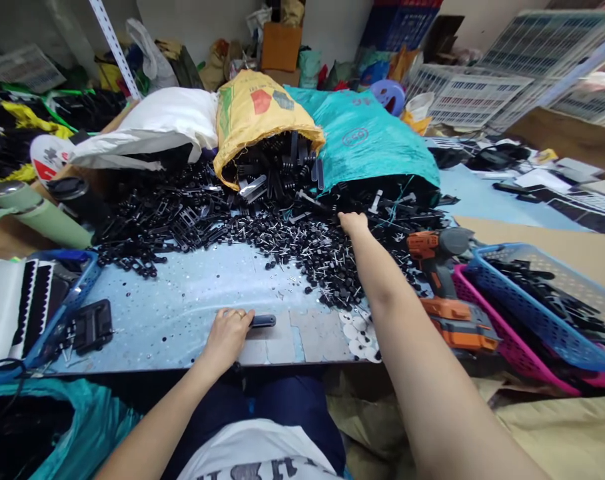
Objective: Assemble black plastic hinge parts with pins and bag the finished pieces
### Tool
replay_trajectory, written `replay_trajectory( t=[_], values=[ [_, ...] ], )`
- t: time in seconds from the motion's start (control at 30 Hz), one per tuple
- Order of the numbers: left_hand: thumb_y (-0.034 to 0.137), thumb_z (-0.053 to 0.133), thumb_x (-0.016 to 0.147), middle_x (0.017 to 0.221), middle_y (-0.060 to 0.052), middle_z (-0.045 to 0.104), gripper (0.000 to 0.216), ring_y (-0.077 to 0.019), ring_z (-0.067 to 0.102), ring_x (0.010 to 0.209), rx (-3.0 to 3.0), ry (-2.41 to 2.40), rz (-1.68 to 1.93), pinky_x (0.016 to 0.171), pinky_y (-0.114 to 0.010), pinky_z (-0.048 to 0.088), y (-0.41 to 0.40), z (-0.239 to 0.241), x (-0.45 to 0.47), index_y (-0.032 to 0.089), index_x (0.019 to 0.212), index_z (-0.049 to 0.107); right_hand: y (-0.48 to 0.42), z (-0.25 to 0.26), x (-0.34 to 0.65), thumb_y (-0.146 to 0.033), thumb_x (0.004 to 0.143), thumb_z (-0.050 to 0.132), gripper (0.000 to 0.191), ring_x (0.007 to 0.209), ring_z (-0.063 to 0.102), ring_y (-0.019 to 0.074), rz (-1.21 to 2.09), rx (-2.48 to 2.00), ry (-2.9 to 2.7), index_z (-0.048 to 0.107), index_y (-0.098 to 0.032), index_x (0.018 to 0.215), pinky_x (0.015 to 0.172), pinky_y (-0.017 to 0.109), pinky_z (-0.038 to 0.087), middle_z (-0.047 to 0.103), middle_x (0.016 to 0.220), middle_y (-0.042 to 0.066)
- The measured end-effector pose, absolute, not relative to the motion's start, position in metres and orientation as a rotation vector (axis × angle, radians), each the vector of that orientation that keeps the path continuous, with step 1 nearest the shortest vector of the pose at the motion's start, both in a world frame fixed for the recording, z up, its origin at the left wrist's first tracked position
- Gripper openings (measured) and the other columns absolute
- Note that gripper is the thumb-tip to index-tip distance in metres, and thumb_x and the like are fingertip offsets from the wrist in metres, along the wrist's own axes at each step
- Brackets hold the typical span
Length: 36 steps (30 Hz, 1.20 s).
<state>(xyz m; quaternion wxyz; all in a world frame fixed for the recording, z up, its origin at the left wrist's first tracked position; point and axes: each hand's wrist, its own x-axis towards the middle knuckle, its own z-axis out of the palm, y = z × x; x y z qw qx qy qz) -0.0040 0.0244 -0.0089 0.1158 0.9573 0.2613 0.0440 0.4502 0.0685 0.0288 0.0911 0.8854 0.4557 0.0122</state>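
My left hand (227,333) rests near the table's front edge, fingers closed on a small flat black plastic part (262,321) that sticks out to the right. My right arm stretches far forward; my right hand (353,223) reaches into the heap of small black plastic parts (302,247) at the mouth of the teal sack (367,143). Its fingers are buried among the parts, so what they grip is hidden. A yellow sack (255,110) spilling long black pieces lies just left of that hand.
An orange cordless drill (440,257) stands right of my arm, beside pink (487,327) and blue baskets (547,313) of black parts. A white sack (152,123), a green bottle (42,213) and a blue tray (67,307) sit at the left. A black latch (92,325) lies on the blue tabletop (192,293).
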Motion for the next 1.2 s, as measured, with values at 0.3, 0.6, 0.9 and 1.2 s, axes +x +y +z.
replay_trajectory(
  t=[0.3,0.6,0.9,1.2],
  values=[
    [0.019,0.044,0.088,0.103,-0.011,0.061,0.032,-0.0246,0.055,0.096,2.755,0.789,0.056,0.082,-0.037,0.041,0.023,-0.022,-0.004,0.015,0.119,0.051,-0.012,0.044,0.345,-0.033,0.095,0.036,0.036,0.090,0.053,0.0199,0.148,2.136,2.374,0.049,-0.020,0.127,0.079,0.032,0.037,0.058,0.106,0.011],
    [0.042,0.044,0.087,0.112,-0.010,0.056,0.041,-0.0260,0.050,0.106,2.677,0.610,0.027,0.089,-0.039,0.040,0.020,-0.018,0.019,0.019,0.121,0.046,-0.096,-0.004,0.205,-0.051,0.092,0.035,0.041,0.069,0.058,0.0155,-0.227,1.753,2.326,0.058,-0.017,0.094,0.058,0.025,0.031,0.061,0.086,0.007],
    [0.061,0.061,0.069,0.106,-0.010,0.059,0.064,-0.0271,0.058,0.096,2.647,0.518,0.238,0.079,-0.037,0.045,0.017,-0.026,0.009,0.018,0.114,0.044,-0.108,0.017,0.185,-0.046,0.096,0.028,0.039,0.077,0.057,0.0176,-0.007,1.914,2.285,0.055,-0.019,0.096,0.064,0.028,0.029,0.061,0.087,0.007],
    [0.052,0.058,0.076,0.097,-0.008,0.062,0.045,-0.0234,0.061,0.089,2.627,0.456,0.406,0.077,-0.034,0.046,0.017,-0.034,0.001,0.018,0.106,0.049,-0.106,0.036,0.174,-0.041,0.095,0.035,0.031,0.076,0.054,0.0178,0.183,1.871,2.361,0.055,-0.017,0.091,0.063,0.030,0.026,0.059,0.083,0.006]
  ],
)
